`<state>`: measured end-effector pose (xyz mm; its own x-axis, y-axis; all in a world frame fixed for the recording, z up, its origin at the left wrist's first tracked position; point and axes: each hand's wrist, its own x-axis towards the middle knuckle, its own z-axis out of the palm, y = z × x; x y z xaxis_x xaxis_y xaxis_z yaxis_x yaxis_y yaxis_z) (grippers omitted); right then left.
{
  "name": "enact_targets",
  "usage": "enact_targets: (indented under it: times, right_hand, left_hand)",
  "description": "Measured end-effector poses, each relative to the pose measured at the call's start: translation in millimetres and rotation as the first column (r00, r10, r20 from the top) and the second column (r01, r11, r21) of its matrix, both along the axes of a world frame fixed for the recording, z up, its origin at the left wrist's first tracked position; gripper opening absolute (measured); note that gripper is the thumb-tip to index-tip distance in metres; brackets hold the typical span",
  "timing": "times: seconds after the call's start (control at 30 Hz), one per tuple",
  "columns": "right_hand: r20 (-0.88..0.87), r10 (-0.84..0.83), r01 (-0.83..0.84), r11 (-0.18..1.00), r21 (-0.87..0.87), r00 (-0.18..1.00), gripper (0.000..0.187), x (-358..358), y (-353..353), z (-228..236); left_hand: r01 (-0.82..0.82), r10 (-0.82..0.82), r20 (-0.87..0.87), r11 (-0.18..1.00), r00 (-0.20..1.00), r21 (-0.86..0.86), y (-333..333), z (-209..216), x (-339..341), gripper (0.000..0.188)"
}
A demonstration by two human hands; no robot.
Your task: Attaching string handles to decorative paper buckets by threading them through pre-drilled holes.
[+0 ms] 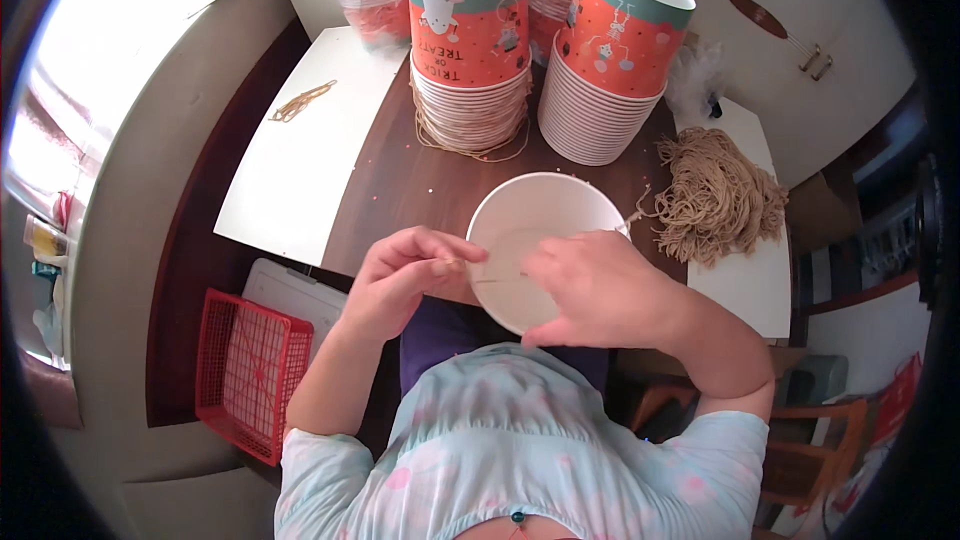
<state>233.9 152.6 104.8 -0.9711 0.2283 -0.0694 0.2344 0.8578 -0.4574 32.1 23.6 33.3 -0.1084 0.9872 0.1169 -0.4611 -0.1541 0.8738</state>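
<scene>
A white paper bucket [545, 202] stands at the table's near edge, its mouth up toward me. At its left rim my left hand [405, 275] is closed, thumb and fingertips pinched on a thin cord [490, 281]. That cord shows as a faint line inside the bucket, and its end is hard to make out. My right hand [610, 285] lies across the bucket's right side. Its fingers curl inside and the thumb sits at the near rim; the hand covers much of the wall. A short light cord [637, 217] sticks out at the right rim.
Two upside-down stacks of orange-and-green printed buckets [475, 35] [625, 30] stand behind, cords looped round the left one. A tan cord heap [718, 195] lies at right, a few cords [303, 101] at left. A red plastic basket [255, 370] is below left.
</scene>
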Motion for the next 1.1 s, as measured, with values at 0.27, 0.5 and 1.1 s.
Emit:
enact_targets:
  times: [0.27, 0.5, 1.1]
  right_hand:
    - [-0.178, 0.232, -0.178, 0.945, 0.275, 0.956, 0.007, -2.4, 17.3, 4.8]
    - [-0.548, 0.063, 0.003, 0.993, 0.119, 0.834, 0.013, -17.3, 19.4, 3.3]
    - [-0.623, -0.129, 0.163, 0.987, -0.002, 0.772, 0.013, 5.7, -22.5, -48.5]
  left_hand:
    - [-0.009, -0.014, -0.131, 0.985, 0.991, -0.174, 17.1, 1.4, 33.0, 0.013]
    - [-0.023, 0.072, -0.629, 0.996, 0.774, 0.085, 13.3, -1.7, 34.1, 0.009]
    - [0.072, -0.048, -0.233, 0.993, 0.971, 0.097, 5.6, -6.7, 28.6, 0.008]
